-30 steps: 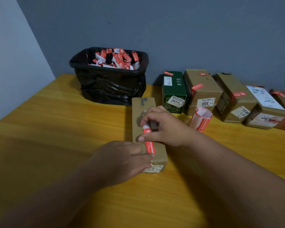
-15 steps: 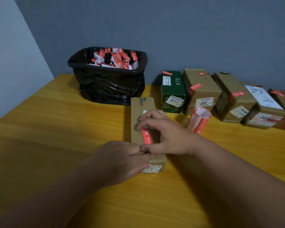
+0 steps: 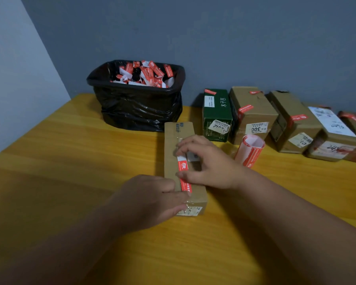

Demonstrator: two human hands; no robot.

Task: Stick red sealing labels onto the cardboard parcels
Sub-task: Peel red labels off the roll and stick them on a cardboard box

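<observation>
Mid-table [image 3: 70,153], a long cardboard parcel [image 3: 174,138] lies under both hands. The right hand [image 3: 212,167] pinches the red label [image 3: 184,175] between thumb and fingers; the left hand [image 3: 152,199] presses its near end with straight fingers. Near the far edge, a black-lined bin [image 3: 136,108] holds discarded label scraps [image 3: 146,74].

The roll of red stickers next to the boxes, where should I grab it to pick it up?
Probably grip the roll of red stickers around its curved middle, coming from the front-left, where the table is bare. It leans with its open end up, and parcels crowd it behind and to the right. Squeeze gently: it looks like thin, hollow paper that could crush.
</observation>
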